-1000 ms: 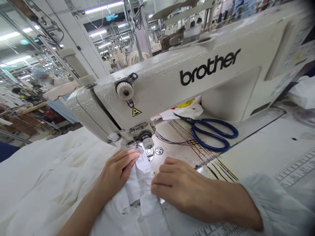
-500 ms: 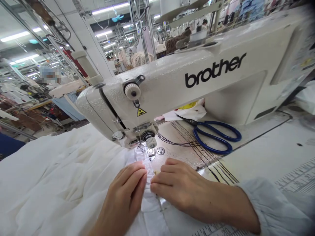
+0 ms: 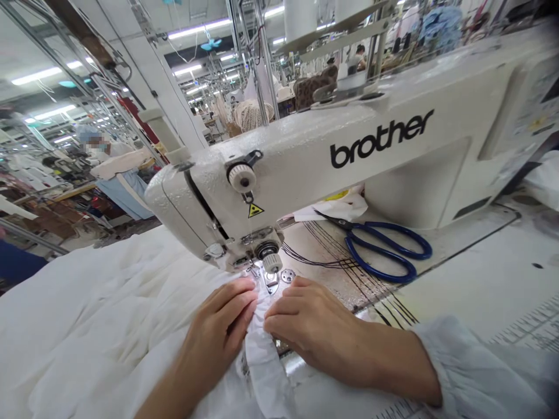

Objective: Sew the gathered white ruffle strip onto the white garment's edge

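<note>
A cream sewing machine (image 3: 305, 151) marked "brother" stands across the table. White fabric (image 3: 87, 326) spreads over the left of the table and runs under the presser foot (image 3: 269, 278). My left hand (image 3: 220, 331) lies on the fabric just left of the foot, fingers together and pressing the gathered edge. My right hand (image 3: 305, 329) sits just right of it, fingers curled and pinching the same gathered edge. Both hands nearly touch, a little in front of the needle.
Blue-handled scissors (image 3: 384, 253) lie on the machine bed behind my right hand, beside dark guide lines. A white bag (image 3: 338, 206) sits under the machine arm. Ruler marks (image 3: 524, 326) run along the table at right. Another person (image 3: 109, 169) works at far left.
Both hands have slid forward with the gathered fabric, closer to the presser foot. My left hand drew back half a second ago and has now come up again.
</note>
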### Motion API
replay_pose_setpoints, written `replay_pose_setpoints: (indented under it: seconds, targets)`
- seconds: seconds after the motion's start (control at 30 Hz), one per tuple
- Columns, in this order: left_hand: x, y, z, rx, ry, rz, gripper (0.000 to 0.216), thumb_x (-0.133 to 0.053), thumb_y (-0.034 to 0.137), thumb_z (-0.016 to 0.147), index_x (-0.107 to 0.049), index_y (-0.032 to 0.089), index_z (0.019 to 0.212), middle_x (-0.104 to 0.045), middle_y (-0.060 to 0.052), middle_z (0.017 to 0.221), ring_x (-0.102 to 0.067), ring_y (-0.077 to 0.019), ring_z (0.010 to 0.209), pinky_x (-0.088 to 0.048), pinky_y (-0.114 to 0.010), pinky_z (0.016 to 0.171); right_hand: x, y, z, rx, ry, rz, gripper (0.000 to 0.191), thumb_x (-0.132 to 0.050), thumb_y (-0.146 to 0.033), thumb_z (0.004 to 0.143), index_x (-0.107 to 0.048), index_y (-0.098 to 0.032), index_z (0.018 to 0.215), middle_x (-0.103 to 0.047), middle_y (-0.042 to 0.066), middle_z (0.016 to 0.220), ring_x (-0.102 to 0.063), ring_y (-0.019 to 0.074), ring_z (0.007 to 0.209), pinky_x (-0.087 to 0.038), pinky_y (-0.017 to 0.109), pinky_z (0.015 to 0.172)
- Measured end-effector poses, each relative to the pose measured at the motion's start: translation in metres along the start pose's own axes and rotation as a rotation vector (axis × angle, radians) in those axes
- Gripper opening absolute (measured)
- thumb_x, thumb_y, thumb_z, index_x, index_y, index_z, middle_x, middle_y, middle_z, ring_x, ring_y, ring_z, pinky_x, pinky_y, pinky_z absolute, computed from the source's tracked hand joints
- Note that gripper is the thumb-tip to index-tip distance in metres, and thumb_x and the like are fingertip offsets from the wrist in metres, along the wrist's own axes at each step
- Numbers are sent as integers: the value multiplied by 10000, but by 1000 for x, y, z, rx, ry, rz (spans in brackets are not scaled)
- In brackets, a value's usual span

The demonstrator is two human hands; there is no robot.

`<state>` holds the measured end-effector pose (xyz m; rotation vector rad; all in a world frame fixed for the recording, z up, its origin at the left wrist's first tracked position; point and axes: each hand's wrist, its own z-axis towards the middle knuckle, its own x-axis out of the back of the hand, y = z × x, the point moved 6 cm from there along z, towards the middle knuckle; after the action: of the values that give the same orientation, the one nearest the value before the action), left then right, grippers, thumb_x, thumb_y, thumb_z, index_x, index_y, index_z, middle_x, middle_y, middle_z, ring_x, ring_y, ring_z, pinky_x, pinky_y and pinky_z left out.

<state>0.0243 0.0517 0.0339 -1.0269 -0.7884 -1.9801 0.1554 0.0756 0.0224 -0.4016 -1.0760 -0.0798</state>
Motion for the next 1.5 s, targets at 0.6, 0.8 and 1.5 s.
replay_pose_setpoints:
  seconds: [0.6, 0.8, 1.5]
  targets:
    - [6, 8, 1, -184, -18, -24, 324, -507, 21, 843, -599, 169, 1116, -672, -101, 1093, -591, -194, 1069, -508, -356, 945, 5, -8, -7, 4, 84, -84, 96, -571, -180, 899, -652, -130, 909, -670, 49, 951, -576, 207, 829, -414, 374, 773]
    - [2, 5, 5, -102, -7, -50, 208, -567, 53, 857, -616, 176, 1017, -683, -62, 994, -626, -155, 939, -523, -302, 879, 10, -28, -17, 108, 247, -296, 292, -398, -24, 911, -678, -86, 963, -692, 98, 922, -563, 202, 711, -461, 359, 659]
    - [-4, -1, 10, -3, 75, -20, 141, -556, 85, 876, -651, 175, 928, -707, -46, 946, -659, -130, 916, -527, -237, 894, 19, -28, -15, 105, 91, -289, 224, -460, -38, 919, -672, -105, 945, -701, 82, 977, -605, 209, 784, -469, 354, 727]
